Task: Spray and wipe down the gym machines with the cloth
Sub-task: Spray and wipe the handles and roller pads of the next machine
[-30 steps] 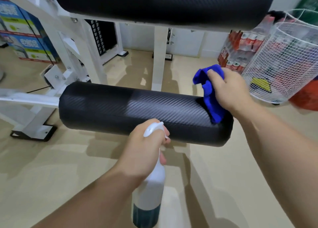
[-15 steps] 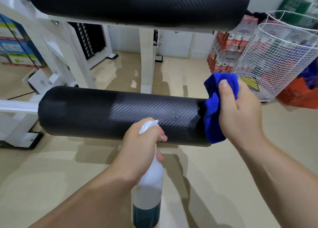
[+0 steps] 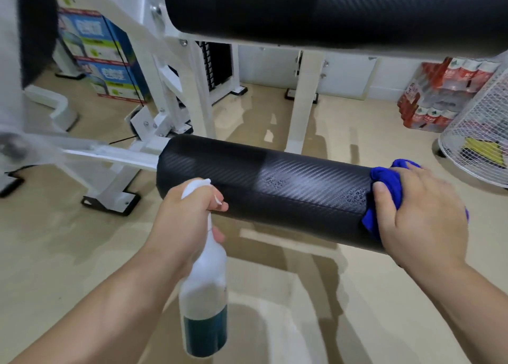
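Fingers of our right hand curl over the blue cloth, pressing it around the right end of the black roller pad, just beside spray droplets it can sweep up. Our left hand grips the spray bottle near the pad's front, finger on the trigger, nozzle aimed at it. Behind stand the white frame and a wire basket.

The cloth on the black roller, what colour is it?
Bright blue. The cloth shows best in the head view, held by the right hand.
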